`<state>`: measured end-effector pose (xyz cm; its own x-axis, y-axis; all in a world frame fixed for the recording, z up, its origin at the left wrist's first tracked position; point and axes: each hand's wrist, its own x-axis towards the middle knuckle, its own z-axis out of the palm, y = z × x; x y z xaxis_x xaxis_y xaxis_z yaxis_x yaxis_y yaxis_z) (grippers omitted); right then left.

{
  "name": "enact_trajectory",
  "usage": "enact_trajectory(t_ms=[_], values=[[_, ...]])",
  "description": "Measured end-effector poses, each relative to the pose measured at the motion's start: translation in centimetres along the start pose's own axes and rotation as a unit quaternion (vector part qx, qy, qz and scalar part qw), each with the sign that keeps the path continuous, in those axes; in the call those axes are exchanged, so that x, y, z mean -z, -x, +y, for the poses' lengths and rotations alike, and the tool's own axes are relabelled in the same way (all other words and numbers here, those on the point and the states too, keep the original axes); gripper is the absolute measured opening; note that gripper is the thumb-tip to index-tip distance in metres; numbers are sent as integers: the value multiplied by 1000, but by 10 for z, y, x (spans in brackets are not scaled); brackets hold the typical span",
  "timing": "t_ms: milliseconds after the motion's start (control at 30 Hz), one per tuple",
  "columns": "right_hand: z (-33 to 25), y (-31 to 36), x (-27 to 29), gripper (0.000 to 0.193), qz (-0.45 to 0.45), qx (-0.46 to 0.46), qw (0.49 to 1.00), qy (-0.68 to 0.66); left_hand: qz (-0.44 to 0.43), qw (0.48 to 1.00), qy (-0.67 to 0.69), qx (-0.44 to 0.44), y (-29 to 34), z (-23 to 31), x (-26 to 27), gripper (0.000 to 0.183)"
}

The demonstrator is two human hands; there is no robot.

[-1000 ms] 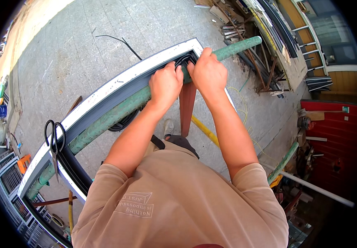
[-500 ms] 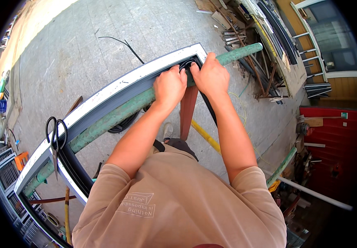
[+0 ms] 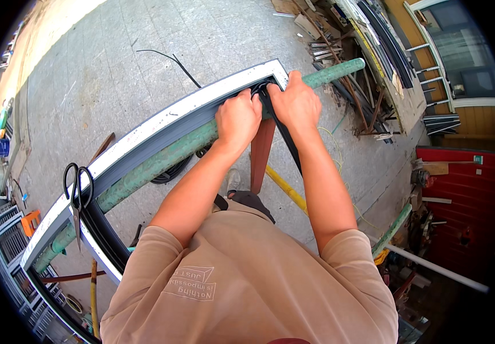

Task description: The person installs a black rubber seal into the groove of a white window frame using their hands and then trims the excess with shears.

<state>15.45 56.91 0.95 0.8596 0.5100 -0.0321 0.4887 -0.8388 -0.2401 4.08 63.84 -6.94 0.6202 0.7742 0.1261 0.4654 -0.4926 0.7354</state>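
Observation:
A white and grey metal window frame point(image 3: 185, 107) lies across a green pipe point(image 3: 154, 162) in front of me. At its far right corner, my left hand point(image 3: 239, 118) and my right hand point(image 3: 297, 107) work close together, fingers bent over the inner edge. Between them a black rubber strip point(image 3: 261, 87) bunches in the corner; both hands pinch it, though their fingertips are partly hidden. My right fingers also rest against the corner of the frame. Black-handled scissors point(image 3: 77, 198) lie across the frame at the left, blades towards me.
A red-brown support point(image 3: 262, 155) and a yellow pole point(image 3: 286, 189) stand below the frame. A coil of black strip point(image 3: 170, 173) lies on the paved floor. Scrap metal and profiles point(image 3: 368, 34) are piled at the far right, near a red panel point(image 3: 459, 200). An orange object point(image 3: 30, 222) is at left.
Both hands have shifted slightly to the right at the corner. More of the black strip shows beside my right hand. The frame and scissors have stayed put.

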Motion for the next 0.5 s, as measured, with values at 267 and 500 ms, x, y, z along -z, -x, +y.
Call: enact_trajectory(t_ms=[267, 500], values=[[1, 1, -7, 49, 26, 6, 1000, 6, -13, 1000, 14, -2, -1, -3, 2, 30], [-7, 5, -6, 50, 41, -3, 999, 28, 3, 1000, 11, -1, 4, -1, 0, 32]])
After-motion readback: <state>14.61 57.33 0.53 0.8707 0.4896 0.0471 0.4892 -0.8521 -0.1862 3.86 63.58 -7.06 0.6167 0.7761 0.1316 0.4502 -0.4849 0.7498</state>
